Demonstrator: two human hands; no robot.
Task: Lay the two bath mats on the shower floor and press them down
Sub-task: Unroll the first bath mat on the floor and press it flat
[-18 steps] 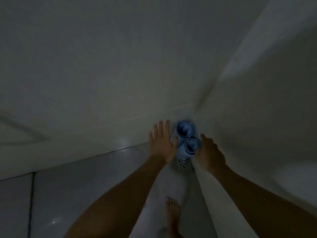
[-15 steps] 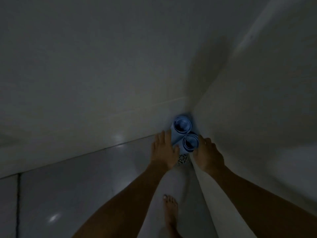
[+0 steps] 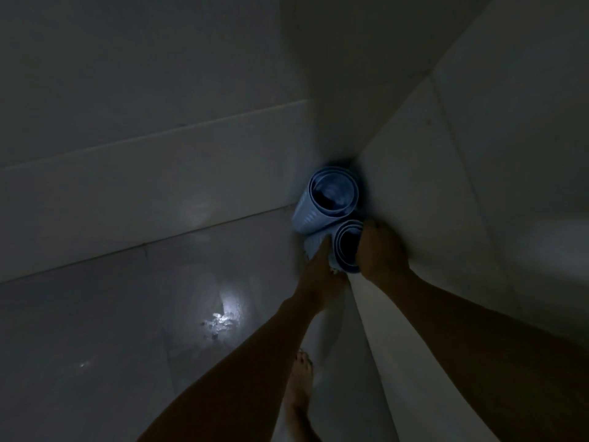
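Two blue bath mats stand rolled up on end in the dim shower corner. The far roll [image 3: 331,199] leans against the wall joint. The near roll [image 3: 345,247] sits just in front of it. My left hand [image 3: 320,275] grips the near roll's left side, fingers reaching up along it. My right hand [image 3: 379,250] wraps round the same roll from the right, against the wall. The lower part of both rolls is hidden behind my hands.
Pale tiled walls [image 3: 159,173] meet at the corner behind the rolls. The glossy shower floor [image 3: 111,314] spreads to the left, with a wet bright glint [image 3: 223,317]. My bare foot [image 3: 299,387] stands below my hands, beside the right wall [image 3: 478,218].
Both hands have closed in from beside the rolls and taken hold of the near roll. The view has moved closer to the corner, and the floor drain is now covered by my hands.
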